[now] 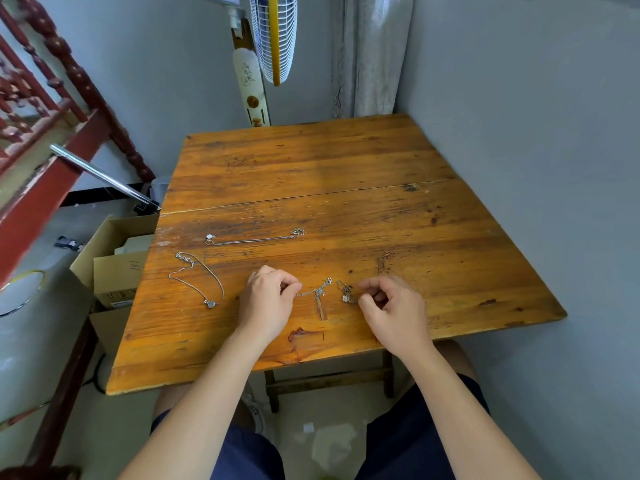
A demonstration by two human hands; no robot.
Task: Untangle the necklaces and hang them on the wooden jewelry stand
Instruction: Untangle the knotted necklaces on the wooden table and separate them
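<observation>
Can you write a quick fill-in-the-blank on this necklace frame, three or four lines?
1. The necklaces lie on a ____ table.
2. The left hand pinches a ____ coloured chain.
3. The looped necklace lies to the ____ of the left hand.
4. The jewelry stand is ____ in view.

Missing words: wooden; silver; left; not

4 necklaces (254,239) on 1 table (311,161); 2 hands (266,299); 1 fan (273,36).

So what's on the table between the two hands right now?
In the head view, between the left hand and right hand lie a silver chain and a darker chain with a flower charm on bare wooden table.
</observation>
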